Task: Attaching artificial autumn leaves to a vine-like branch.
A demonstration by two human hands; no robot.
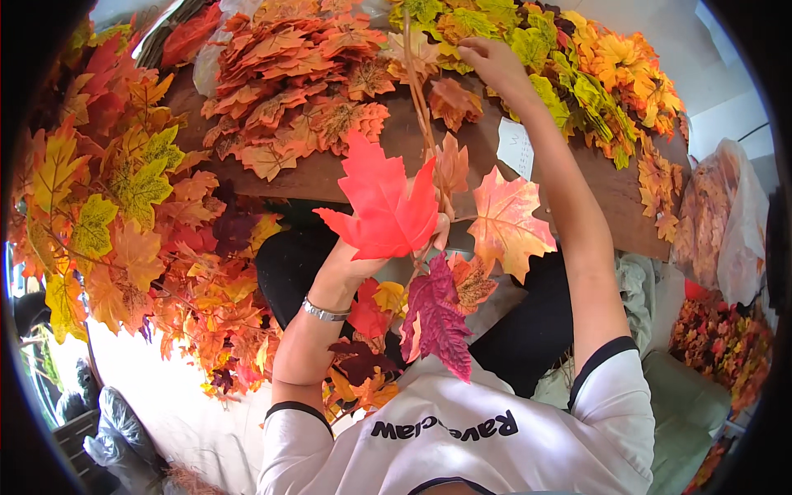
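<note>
Left hand (363,260) is closed around the stem of a leafy branch (425,124), held just off the near edge of the tabletop (412,140), with a bright red leaf (384,206) covering the fingers and a silver bracelet (323,311) on the wrist. Right hand (488,62) reaches to the far side of the tabletop, fingers curled on an orange leaf (454,101) beside the yellow-green leaf pile (569,82). Orange leaves (289,91) are heaped toward the left end.
</note>
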